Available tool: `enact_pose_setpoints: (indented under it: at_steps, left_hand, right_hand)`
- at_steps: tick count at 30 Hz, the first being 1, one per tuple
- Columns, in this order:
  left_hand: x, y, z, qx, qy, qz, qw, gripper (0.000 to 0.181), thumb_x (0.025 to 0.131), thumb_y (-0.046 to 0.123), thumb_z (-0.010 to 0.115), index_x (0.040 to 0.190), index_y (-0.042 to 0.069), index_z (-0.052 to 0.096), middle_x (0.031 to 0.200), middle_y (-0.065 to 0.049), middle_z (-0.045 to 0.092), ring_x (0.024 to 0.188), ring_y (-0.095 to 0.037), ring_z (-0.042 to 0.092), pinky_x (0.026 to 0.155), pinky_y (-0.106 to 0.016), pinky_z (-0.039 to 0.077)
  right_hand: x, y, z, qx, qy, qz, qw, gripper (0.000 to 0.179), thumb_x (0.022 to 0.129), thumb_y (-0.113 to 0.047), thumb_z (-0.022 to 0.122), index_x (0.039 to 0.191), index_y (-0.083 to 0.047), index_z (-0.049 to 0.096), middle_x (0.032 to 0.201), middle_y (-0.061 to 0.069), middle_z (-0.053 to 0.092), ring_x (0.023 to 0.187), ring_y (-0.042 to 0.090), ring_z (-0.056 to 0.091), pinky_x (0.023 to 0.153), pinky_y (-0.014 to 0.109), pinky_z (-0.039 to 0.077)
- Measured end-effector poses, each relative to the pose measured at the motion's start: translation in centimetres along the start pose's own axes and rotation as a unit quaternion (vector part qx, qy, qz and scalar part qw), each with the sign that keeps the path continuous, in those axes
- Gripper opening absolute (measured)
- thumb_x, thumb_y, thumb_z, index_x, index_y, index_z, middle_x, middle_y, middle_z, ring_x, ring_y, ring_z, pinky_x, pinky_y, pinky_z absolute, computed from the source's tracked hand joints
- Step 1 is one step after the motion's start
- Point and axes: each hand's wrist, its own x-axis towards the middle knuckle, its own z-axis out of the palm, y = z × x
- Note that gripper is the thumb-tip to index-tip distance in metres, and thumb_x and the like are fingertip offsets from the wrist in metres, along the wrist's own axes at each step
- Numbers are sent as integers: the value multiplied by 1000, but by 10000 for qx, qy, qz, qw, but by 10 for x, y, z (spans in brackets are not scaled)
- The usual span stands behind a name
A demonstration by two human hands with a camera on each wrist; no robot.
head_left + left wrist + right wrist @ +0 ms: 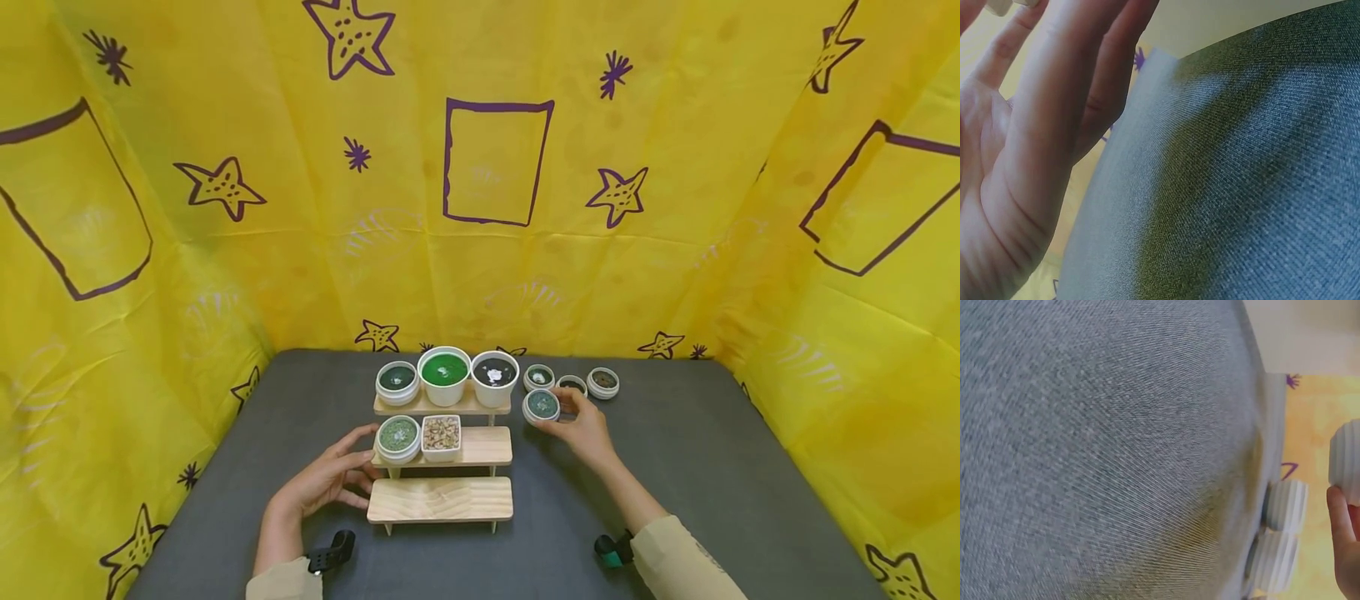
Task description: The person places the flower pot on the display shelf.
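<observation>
My right hand (588, 429) pinches a small white ribbed bowl (542, 406) with blue-green contents, to the right of a three-step wooden stand (441, 500). In the right wrist view the bowl's ribbed side (1346, 462) shows above the fingertips. At the stand's left end is my left hand (330, 473), fingers extended, fingertips right at the middle step and its bowl of speckled green (399, 439). Beside that bowl sits a square white dish (441, 437) of brownish bits. The top step bears a dark-green bowl (397, 382), a bright-green cup (444, 375) and a dark cup (495, 378).
Behind the right hand, three more small white bowls stand on the grey cloth-covered table (675, 467): a dark-green one (539, 377), a partly hidden one (572, 382) and a brown one (603, 383). Yellow patterned curtain (487, 275) encloses the table's back and sides.
</observation>
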Motion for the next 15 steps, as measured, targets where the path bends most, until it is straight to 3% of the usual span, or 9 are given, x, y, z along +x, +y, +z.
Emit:
enact_pose_setpoints:
  at_steps: [4,8,12,15]
  left_hand:
    - [0,0,0,15,33,-22,10000,59,104,27,46,153,21,14,98,-7,62,81,-16,67,73,-41,61]
    - [1,0,-1,17,15,-8,10000,56,104,27,46,152,24,16,98,-7,62,81,-15,67,73,-40,61]
    - [1,-1,-1,-11,-14,10,10000,53,104,26,45,150,27,19,98,-6,62,80,-15,67,72,-40,61]
    - [1,-1,-1,-19,-20,6,10000,53,104,26,45,150,27,19,98,-6,63,80,-15,67,73,-40,61]
  right_hand:
    - [-2,-7,-3,128,-141,-47,9998,61,68,-11,89,123,-7,62,117,16,69,108,28,66,85,27,59]
    - [-6,-14,-6,235,-285,-73,9993,61,68,-11,90,123,-8,62,117,15,69,108,27,66,87,28,59]
    - [-18,-42,-12,267,-494,-91,9984,60,71,-5,86,125,-1,60,117,20,67,109,29,65,88,32,59]
    - [-22,-49,-14,273,-596,-113,9978,61,72,1,84,126,3,59,118,23,66,109,31,64,88,35,59]
